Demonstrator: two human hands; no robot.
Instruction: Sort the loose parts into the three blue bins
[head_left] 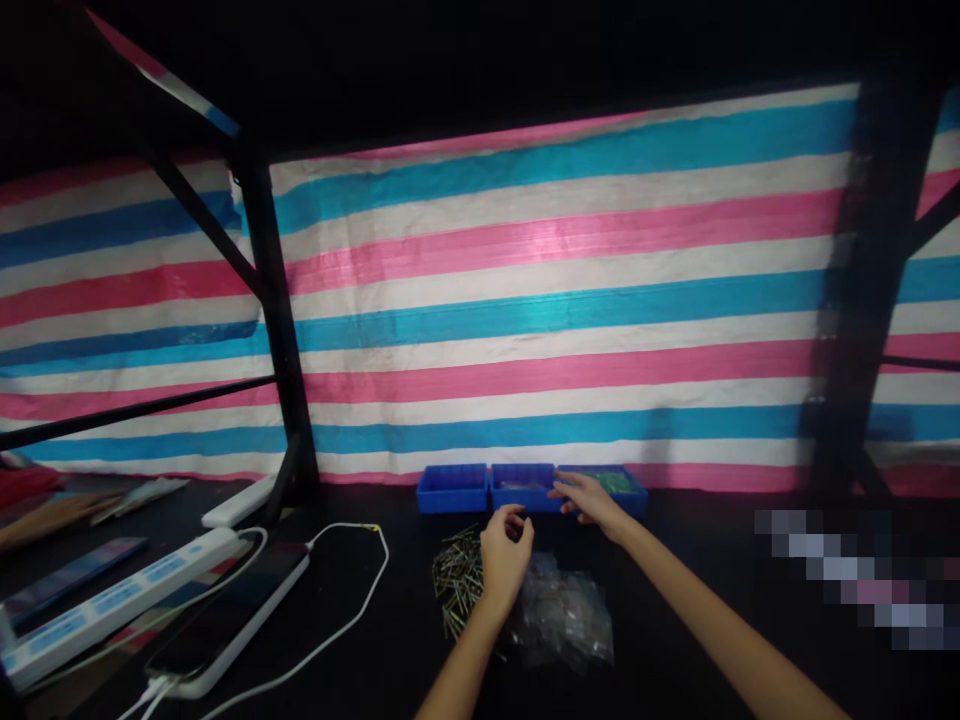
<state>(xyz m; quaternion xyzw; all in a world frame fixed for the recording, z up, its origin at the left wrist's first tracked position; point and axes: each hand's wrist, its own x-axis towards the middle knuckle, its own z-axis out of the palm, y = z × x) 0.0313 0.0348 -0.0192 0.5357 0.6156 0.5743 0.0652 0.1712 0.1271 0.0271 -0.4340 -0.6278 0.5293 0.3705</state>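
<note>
My left hand [506, 555] is curled, thumb and fingertips close together, above the right side of a pile of thin metal pins or screws [456, 580]. Anything between those fingertips is too small to make out. Just right of that wrist lies a stack of clear plastic bags [568, 615]. My right hand [591, 505] reaches forward with its fingers apart, in front of the middle blue bin [517, 498] and the right blue bin [636, 500]. Some clear packets show in the middle bin, and green items [611, 482] lie in the right one. The left blue bin [452, 492] shows no contents.
At left on the black table are a phone [232, 610] on a white cable [358, 620], a white power strip [120, 600] and another phone [75, 575]. Black frame posts [274, 320] stand before a striped sheet [562, 300]. Another person's hand [52, 520] is at far left.
</note>
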